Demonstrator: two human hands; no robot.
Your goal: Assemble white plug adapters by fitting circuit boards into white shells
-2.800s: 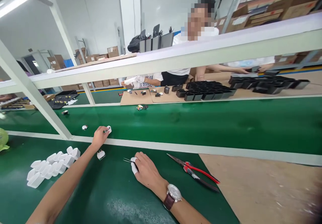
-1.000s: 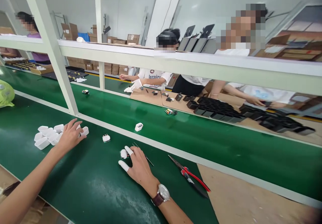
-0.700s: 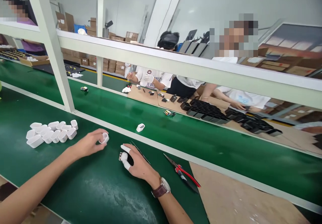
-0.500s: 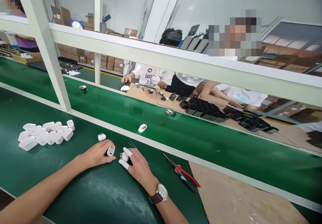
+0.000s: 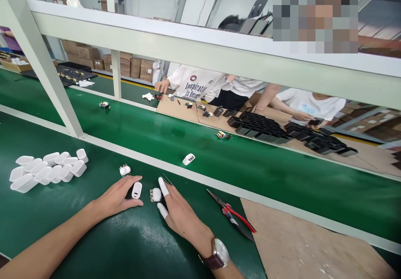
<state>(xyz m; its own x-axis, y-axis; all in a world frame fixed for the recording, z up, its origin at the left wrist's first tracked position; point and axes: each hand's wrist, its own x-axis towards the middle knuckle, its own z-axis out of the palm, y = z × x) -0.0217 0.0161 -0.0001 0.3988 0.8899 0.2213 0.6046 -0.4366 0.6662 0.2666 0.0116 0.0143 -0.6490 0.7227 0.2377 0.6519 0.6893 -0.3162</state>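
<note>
A white charger housing point(image 5: 136, 190) with a small dark slot in its end sits between the thumb and forefinger of my left hand point(image 5: 117, 197). Those fingers are spread around it, with gaps showing. To its right on the green bench lies a white charger plug part point(image 5: 156, 194) with circuit components on its left side. My right hand point(image 5: 180, 212), white cots on two fingertips, is spread open just beside that part. Beyond my left hand lies a similar white part with components point(image 5: 125, 170). Thin wires point(image 5: 168, 179) show behind my right fingertips.
Several empty white housings point(image 5: 46, 168) stand at the left. Red-handled pliers point(image 5: 230, 214) and a brown board point(image 5: 300, 237) lie right. On the green belt point(image 5: 150, 139) are a white charger point(image 5: 189, 159) and circuit assemblies point(image 5: 222, 135). A post point(image 5: 53, 70) rises left; co-workers sit opposite.
My left fingers have loosened from the white housing. My right fingers have opened away from the plug part, which now lies free on the bench. The camera view has shifted slightly.
</note>
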